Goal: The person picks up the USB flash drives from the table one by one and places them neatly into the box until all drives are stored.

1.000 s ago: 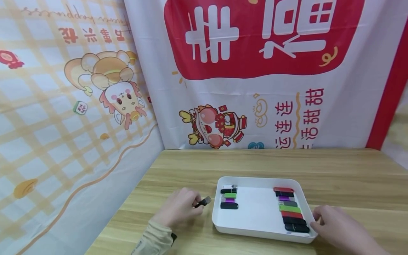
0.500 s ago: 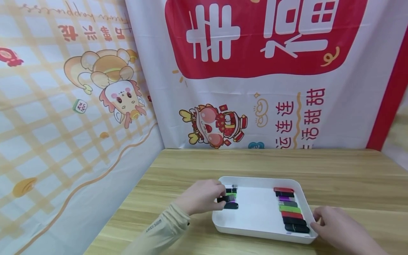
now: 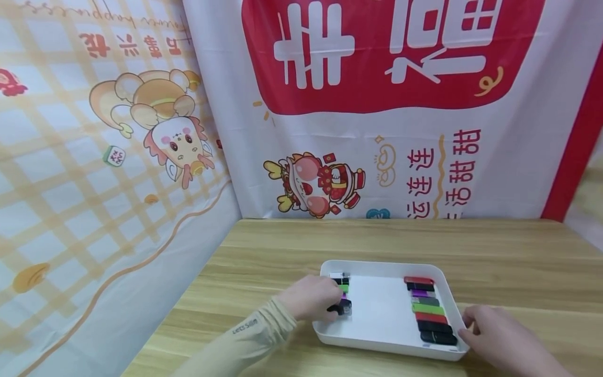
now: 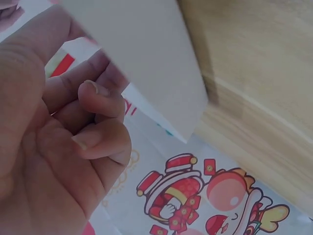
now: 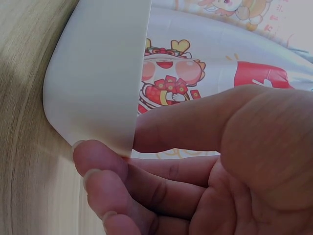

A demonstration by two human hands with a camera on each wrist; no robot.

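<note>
In the head view a white tray (image 3: 377, 314) holds two columns of USB flash drives, one along each short side. My left hand (image 3: 314, 299) reaches over the tray's left wall and pinches a black USB flash drive (image 3: 347, 309) at the near end of the left column; the fingers hide most of its body. In the left wrist view the tray wall (image 4: 146, 58) covers the left fingertips and the drive. My right hand (image 3: 494, 335) grips the tray's near right corner. The right wrist view has the thumb inside the wall (image 5: 98, 78) and fingers outside.
The right column has red, black, purple, grey and green drives (image 3: 427, 309). In the left column, a white drive (image 3: 336, 275) lies at the far end. The tray stands on a wood-grain table (image 3: 264, 251), with a printed cloth (image 3: 301, 125) hanging behind.
My left hand has carried the black USB flash drive rightward from beside the tray, over its left wall and down to the left column. The right hand has stayed on the corner.
</note>
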